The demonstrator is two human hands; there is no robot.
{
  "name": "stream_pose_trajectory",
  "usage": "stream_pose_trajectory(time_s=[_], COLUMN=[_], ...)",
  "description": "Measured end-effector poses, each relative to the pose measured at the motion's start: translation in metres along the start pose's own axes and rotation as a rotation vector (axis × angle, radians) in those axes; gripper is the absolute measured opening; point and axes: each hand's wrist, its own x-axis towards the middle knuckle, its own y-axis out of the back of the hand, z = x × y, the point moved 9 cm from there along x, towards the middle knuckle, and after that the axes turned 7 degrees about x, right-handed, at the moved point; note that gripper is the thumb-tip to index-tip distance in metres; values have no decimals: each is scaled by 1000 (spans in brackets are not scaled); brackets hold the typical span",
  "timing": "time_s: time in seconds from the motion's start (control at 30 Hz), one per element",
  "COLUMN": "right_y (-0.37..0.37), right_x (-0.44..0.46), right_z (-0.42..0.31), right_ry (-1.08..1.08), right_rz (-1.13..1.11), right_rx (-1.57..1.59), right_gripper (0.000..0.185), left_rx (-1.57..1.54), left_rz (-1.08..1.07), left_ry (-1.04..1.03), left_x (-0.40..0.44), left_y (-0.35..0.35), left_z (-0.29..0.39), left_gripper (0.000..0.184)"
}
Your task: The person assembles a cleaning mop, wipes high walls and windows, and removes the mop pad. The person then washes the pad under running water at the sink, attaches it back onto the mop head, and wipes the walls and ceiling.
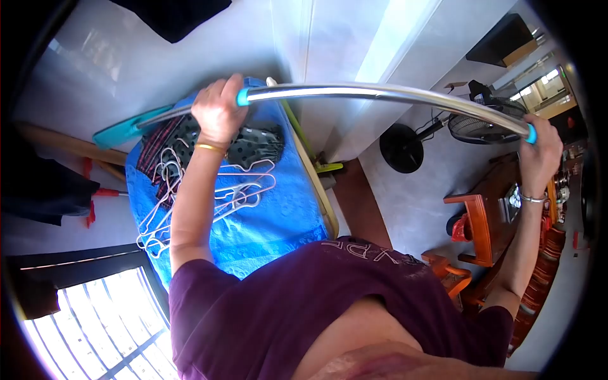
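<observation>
A flat mop with a long silver pole (373, 92), teal collars and a teal head (120, 130) crosses the upper part of the view. The fisheye lens makes the pole look bowed. My left hand (218, 111) is wrapped round the pole between its head and a teal collar. At the pole's other end, my right hand (541, 152) grips beside a second teal collar. Beneath my left arm, several clothes hangers (237, 196) and a dark polka-dot cloth (256, 145) lie on a blue towel-like cover (278, 209). The underside of the mop head is hidden.
A black standing fan (402, 149) is on the floor to the right, near reddish wooden furniture (478, 221). A barred window (107, 323) is at lower left. Dark clothing (47, 190) hangs on the left. A pale wall (247, 38) rises behind the pole.
</observation>
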Motion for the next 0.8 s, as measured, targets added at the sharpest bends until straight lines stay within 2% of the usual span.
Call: stream_pose_trajectory(time_s=[0.07, 0.2, 0.33, 0.4, 0.6, 0.7, 0.77, 0.8], right_y=[0, 9, 34, 38, 38, 41, 39, 32], right_x=[-10, -46, -107, -149, -294, -379, -424, -463], right_z=[-14, -8, 31, 52, 94, 88, 71, 64], right_ry=[-2, -75, -187, -220, -532, -553, -728, -702], right_rz=[19, 12, 21, -4, -253, -276, -375, -344], right_rx=[25, -2, -35, -74, -165, -262, -101, -121], right_gripper=[22, 18, 17, 12, 10, 10, 11, 17], left_rx=[20, 51, -76, -133, -301, -407, -495, -528], left_rz=[-79, -55, -47, 10, -50, -63, -126, -152], left_ry=[27, 18, -91, -169, -385, -493, -566, -612], left_x=[-12, -18, 7, 11, 5, -5, -17, -24], left_y=[-3, 2, 14, 10, 4, 1, -2, -4], left_z=[-3, 15, 76, 113, 216, 259, 283, 294], left_gripper=[15, 14, 18, 22, 26, 23, 22, 19])
